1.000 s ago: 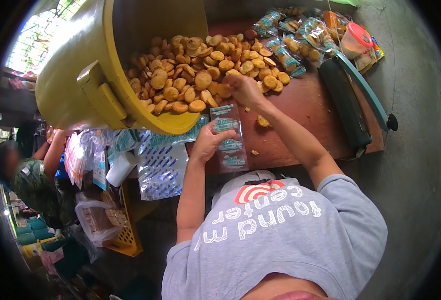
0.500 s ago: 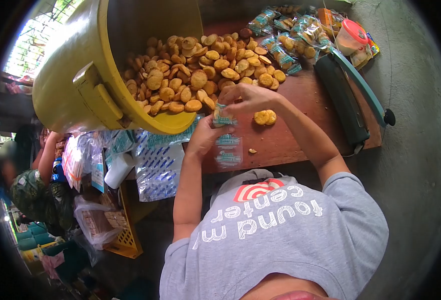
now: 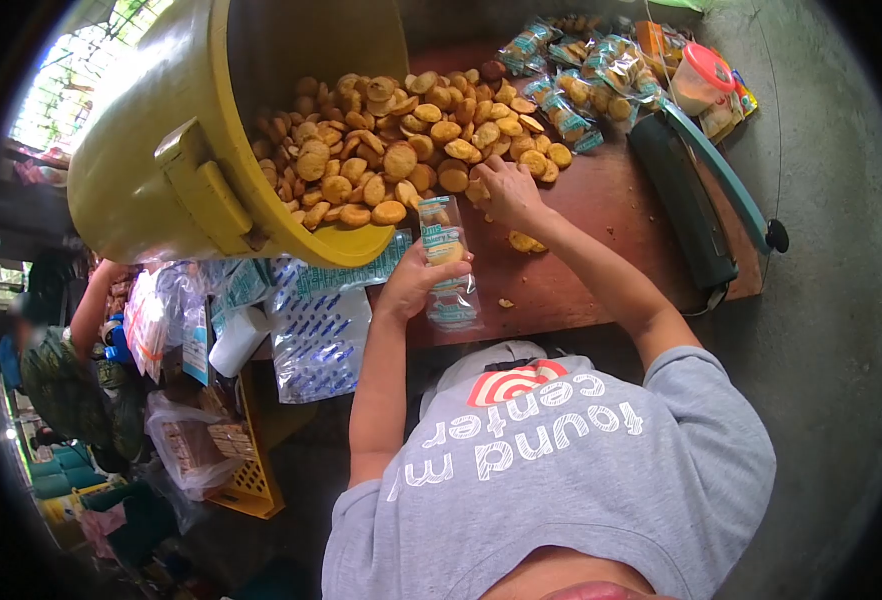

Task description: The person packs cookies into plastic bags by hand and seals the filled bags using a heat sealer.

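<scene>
My left hand is closed around a clear plastic packet with teal print, held upright over the table's front edge. A round golden cookie shows inside it. My right hand is at the near edge of the cookie pile, its fingers pinched on a cookie. Just below that hand, a loose cookie lies on the table, partly hidden by the wrist.
A yellow barrel lies on its side, cookies spilling from its mouth. On the reddish table stands a bag sealer. Filled packets and a red-lidded tub sit behind. Printed plastic sheets hang at left; another person's arm shows beyond.
My right hand has moved from the packet's mouth to the cookie pile. The packet now stands open to view in my left hand, which has shifted slightly right and down.
</scene>
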`<state>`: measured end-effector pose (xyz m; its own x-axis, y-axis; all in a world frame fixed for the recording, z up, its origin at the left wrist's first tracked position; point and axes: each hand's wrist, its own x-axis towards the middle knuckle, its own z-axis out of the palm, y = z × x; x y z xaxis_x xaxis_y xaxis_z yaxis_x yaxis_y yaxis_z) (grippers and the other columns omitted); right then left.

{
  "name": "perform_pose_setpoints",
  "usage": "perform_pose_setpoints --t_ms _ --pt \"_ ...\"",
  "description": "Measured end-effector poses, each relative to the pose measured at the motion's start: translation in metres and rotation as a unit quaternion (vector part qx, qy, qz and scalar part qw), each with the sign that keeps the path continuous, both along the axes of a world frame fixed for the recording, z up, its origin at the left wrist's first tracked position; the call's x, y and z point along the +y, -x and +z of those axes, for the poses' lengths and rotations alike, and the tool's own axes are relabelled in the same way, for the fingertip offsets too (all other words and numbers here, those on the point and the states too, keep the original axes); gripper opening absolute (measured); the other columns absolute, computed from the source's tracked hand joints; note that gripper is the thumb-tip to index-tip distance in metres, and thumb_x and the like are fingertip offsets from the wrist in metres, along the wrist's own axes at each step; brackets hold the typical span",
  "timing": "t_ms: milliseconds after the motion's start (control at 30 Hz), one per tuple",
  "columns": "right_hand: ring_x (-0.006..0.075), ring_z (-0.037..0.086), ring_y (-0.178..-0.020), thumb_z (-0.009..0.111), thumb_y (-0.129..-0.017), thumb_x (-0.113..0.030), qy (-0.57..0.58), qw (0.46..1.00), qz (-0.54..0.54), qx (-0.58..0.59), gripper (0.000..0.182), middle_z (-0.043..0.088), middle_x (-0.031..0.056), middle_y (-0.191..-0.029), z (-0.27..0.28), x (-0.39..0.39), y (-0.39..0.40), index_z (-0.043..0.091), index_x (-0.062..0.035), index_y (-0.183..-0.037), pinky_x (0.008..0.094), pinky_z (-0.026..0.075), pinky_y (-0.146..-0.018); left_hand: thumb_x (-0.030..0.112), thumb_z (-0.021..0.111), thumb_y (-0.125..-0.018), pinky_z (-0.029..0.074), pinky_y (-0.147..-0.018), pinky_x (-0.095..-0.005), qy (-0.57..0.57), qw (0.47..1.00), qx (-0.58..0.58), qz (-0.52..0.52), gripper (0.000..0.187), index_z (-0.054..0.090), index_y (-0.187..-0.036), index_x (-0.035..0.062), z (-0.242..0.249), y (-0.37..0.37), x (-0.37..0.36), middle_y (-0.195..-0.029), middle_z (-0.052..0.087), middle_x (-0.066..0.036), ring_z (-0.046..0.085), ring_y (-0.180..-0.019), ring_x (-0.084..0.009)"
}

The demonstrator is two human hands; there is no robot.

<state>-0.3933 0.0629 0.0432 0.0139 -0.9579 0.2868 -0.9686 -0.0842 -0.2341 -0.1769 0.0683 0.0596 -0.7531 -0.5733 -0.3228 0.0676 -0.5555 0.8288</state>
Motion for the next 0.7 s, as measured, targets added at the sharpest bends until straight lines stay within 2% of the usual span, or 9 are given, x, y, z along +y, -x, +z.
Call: perform_pose_setpoints --t_ms 67,200,233,333,400,467,600,633,700 --pt "0.0324 0.055 -0.091 0.074 -0.060 -0.019 -0.057 0.994 -0.001 -0.091 0.044 0.052 0.0104 -0.099 0.001 0.000 0.001 0.055 -0.0091 -0.099 0.0399 0.045 -0.071 0.003 0.072 -0.069 0.052 -0.066 -0.0285 0.029 0.999 -0.016 0.019 0.054 0.047 -0.116 0.0043 0.001 0.002 0.000 -0.091 0.059 -0.005 0.060 -0.078 -0.0151" --pt "0.0284 0.059 -0.081 0.072 -0.062 -0.013 -0.106 0.953 0.016 -0.282 0.031 0.060 0.0100 -0.086 0.009 -0.009 0.017 0.059 -0.0047 -0.088 0.0337 0.048 -0.071 0.007 0.076 -0.065 0.048 -0.071 -0.0243 0.081 0.995 -0.061 0.024 0.053 0.048 -0.110 0.0031 0.003 0.004 0.000 -0.088 0.059 -0.003 0.058 -0.078 -0.0110" --pt "0.0144 0.057 -0.076 0.069 -0.067 -0.005 -0.034 0.947 0.013 -0.320 0.022 0.061 0.0044 -0.082 0.009 -0.012 0.018 0.059 -0.0058 -0.087 0.0276 0.047 -0.068 0.007 0.077 -0.063 0.047 -0.071 -0.0241 0.099 0.992 -0.077 0.027 0.056 0.048 -0.111 0.0031 0.003 0.005 0.000 -0.088 0.059 -0.002 0.057 -0.079 -0.0106" --pt "0.0119 0.057 -0.078 0.066 -0.071 -0.004 -0.031 0.862 0.039 -0.504 0.019 0.062 0.0030 -0.086 0.047 -0.018 0.018 0.060 -0.0058 -0.089 0.0272 0.047 -0.069 0.006 0.077 -0.061 0.046 -0.073 -0.0249 0.126 0.988 -0.083 0.029 0.057 0.049 -0.111 0.0038 0.010 0.010 0.002 -0.090 0.058 -0.001 0.056 -0.080 -0.0110" --pt "0.0096 0.057 -0.078 0.063 -0.074 -0.004 -0.016 0.864 0.082 -0.497 0.017 0.062 0.0026 -0.083 0.066 -0.015 0.013 0.060 -0.0049 -0.091 0.0253 0.047 -0.068 0.006 0.077 -0.061 0.046 -0.074 -0.0254 0.143 0.985 -0.090 0.030 0.056 0.050 -0.110 0.0043 0.010 0.016 0.001 -0.091 0.058 -0.001 0.056 -0.081 -0.0111" --pt "0.0090 0.057 -0.075 0.061 -0.078 -0.005 -0.125 0.898 0.218 -0.360 0.014 0.062 0.0024 -0.081 0.088 -0.004 0.004 0.060 -0.0043 -0.091 0.0252 0.047 -0.068 0.005 0.077 -0.061 0.046 -0.075 -0.0259 0.162 0.982 -0.097 0.031 0.055 0.050 -0.109 0.0049 0.012 0.020 0.000 -0.091 0.058 -0.001 0.055 -0.082 -0.0113" --pt "0.0106 0.057 -0.073 0.057 -0.081 -0.010 -0.253 0.914 0.170 -0.268 0.012 0.061 0.0050 -0.077 0.092 0.004 -0.008 0.060 -0.0029 -0.091 0.0281 0.046 -0.066 0.005 0.076 -0.062 0.046 -0.074 -0.0258 0.161 0.983 -0.077 0.035 0.050 0.053 -0.107 0.0050 0.009 0.023 -0.003 -0.091 0.058 -0.001 0.055 -0.082 -0.0107" --pt "0.0124 0.056 -0.074 0.057 -0.082 -0.013 -0.233 0.886 0.177 -0.361 0.014 0.059 0.0065 -0.076 0.081 0.002 -0.003 0.060 -0.0033 -0.092 0.0285 0.046 -0.065 0.005 0.076 -0.062 0.046 -0.073 -0.0255 0.155 0.985 -0.060 0.039 0.050 0.053 -0.106 0.0049 0.006 0.022 -0.004 -0.091 0.058 -0.001 0.055 -0.081 -0.0104" --pt "0.0144 0.056 -0.075 0.059 -0.081 -0.013 -0.151 0.914 0.158 -0.342 0.014 0.059 0.0072 -0.078 0.077 0.000 0.007 0.060 -0.0038 -0.092 0.0293 0.046 -0.066 0.006 0.076 -0.062 0.046 -0.073 -0.0253 0.138 0.987 -0.072 0.043 0.050 0.053 -0.107 0.0045 0.004 0.017 -0.008 -0.090 0.058 0.000 0.056 -0.081 -0.0102"
